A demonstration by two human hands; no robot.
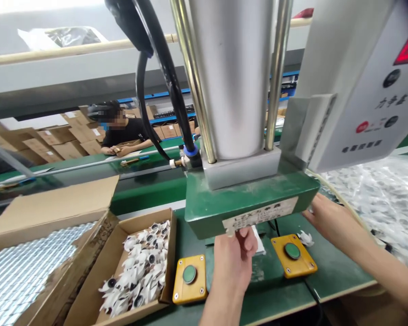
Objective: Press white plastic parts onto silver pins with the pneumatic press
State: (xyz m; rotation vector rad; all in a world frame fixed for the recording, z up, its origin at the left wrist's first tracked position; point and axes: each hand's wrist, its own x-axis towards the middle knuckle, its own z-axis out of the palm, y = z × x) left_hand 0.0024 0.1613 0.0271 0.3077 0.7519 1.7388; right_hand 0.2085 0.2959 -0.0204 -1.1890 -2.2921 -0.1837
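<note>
Fingers (246, 235) of the left hand (233, 262) are curled together under the green press head (248, 199), tips hidden at a white part (259, 240) below it; a pinch cannot be told. Right hand (329, 222) is reached in past the press's right edge, its fingers hidden behind the head, state cannot be told. A small white piece (306, 237) is seen on the green worktop (336, 271), just beside the right hand and the right yellow button box (294, 255). A second button box (189, 278) is set left of the left hand. A carton (88, 303) of white parts (139, 271) is placed further left. A person (122, 131) is seated across the conveyor.
</note>
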